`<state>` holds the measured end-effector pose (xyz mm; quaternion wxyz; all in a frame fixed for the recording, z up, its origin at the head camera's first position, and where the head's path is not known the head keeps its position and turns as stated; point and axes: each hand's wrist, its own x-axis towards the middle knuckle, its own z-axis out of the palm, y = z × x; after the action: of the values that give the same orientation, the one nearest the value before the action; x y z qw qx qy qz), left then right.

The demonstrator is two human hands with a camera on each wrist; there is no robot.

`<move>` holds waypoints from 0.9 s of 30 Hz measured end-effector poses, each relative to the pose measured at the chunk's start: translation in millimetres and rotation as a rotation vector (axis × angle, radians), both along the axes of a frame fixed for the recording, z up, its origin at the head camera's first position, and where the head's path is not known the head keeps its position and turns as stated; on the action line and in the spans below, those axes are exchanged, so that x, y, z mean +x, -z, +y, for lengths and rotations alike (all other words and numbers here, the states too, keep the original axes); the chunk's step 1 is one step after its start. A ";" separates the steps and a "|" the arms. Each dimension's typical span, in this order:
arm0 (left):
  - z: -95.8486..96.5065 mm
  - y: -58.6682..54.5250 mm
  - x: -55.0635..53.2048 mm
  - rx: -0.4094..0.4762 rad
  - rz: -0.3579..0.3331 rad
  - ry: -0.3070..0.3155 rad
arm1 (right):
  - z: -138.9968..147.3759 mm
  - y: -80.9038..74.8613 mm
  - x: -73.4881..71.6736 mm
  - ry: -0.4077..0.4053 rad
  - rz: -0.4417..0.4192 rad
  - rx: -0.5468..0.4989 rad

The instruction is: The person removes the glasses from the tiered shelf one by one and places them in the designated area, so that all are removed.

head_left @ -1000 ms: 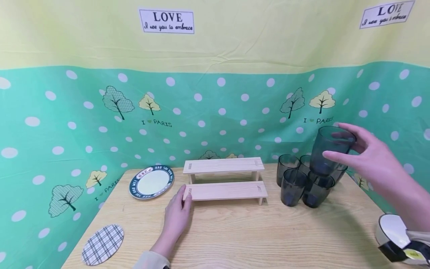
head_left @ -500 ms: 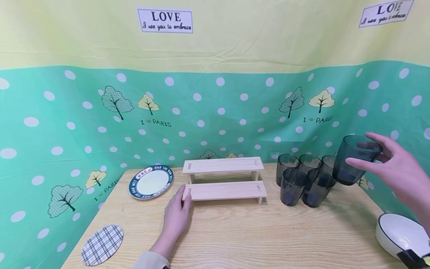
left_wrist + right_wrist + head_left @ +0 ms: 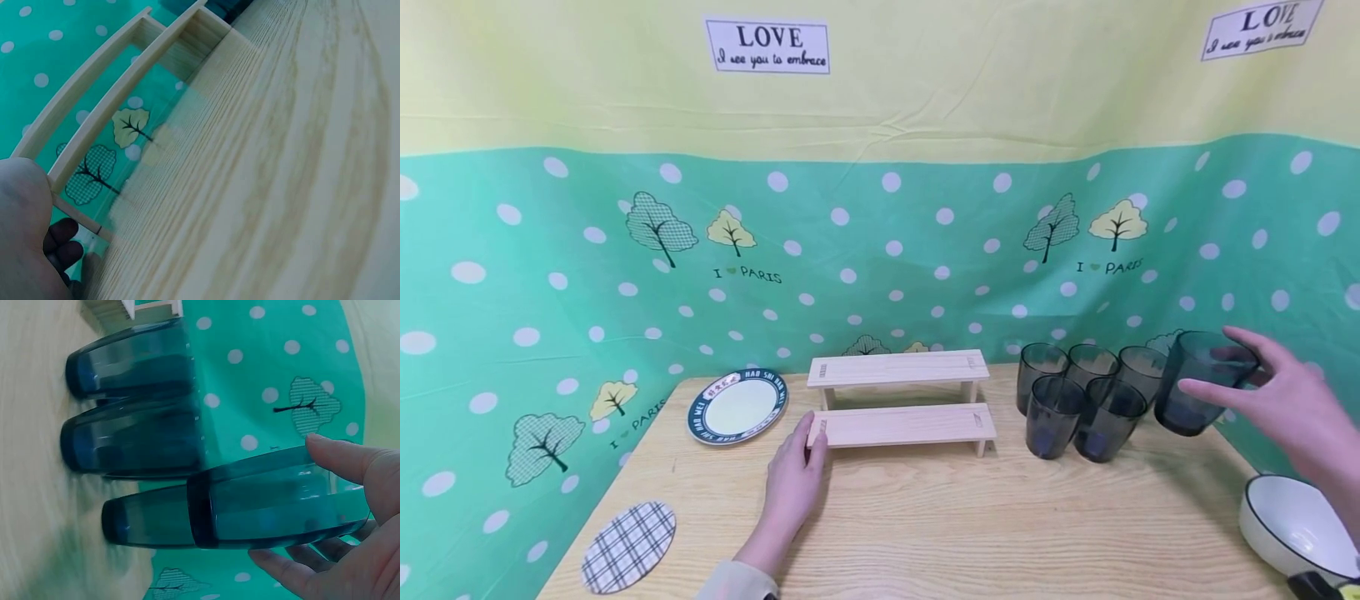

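Note:
My right hand (image 3: 1285, 400) grips a dark tinted glass tumbler (image 3: 1198, 375), thumb on one side and fingers on the other. In the right wrist view the held tumbler (image 3: 281, 503) is lifted off the table, its base overlapping a standing one behind. Just left of it, several matching tumblers (image 3: 1054, 417) stand grouped upright. A two-tier wooden rack (image 3: 902, 425) is at the middle back. My left hand (image 3: 795, 471) holds the left end of its lower tier. The left wrist view shows curled fingers (image 3: 62, 244) by the rack's end leg.
A blue-rimmed plate (image 3: 737, 407) lies back left, and a checked round mat (image 3: 629, 547) front left. A white bowl (image 3: 1292, 521) with a dark rim sits at the right edge, partly behind my right forearm. A dotted cloth (image 3: 850, 275) encloses the table's back and sides.
My right hand has carried the tumbler from above the group to its right side, then lowered it. The left hand and the rack have stayed put.

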<state>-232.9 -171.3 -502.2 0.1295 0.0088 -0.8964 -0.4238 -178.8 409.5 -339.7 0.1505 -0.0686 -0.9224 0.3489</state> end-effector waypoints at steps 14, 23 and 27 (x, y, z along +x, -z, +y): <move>-2.4 1.6 -0.5 -0.007 0.019 0.007 | 2.9 33.8 -4.2 -0.054 -0.067 -0.065; -0.7 0.3 -0.1 -0.002 0.014 -0.001 | 3.0 49.6 -7.5 -0.061 -0.086 -0.056; 0.5 -1.1 0.3 0.005 0.009 0.002 | 2.4 57.0 -8.4 -0.054 -0.085 -0.049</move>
<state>-232.6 -170.8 -501.0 0.1332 0.0062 -0.8947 -0.4263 -187.2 411.9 -396.7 0.1000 -0.0623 -0.9207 0.3721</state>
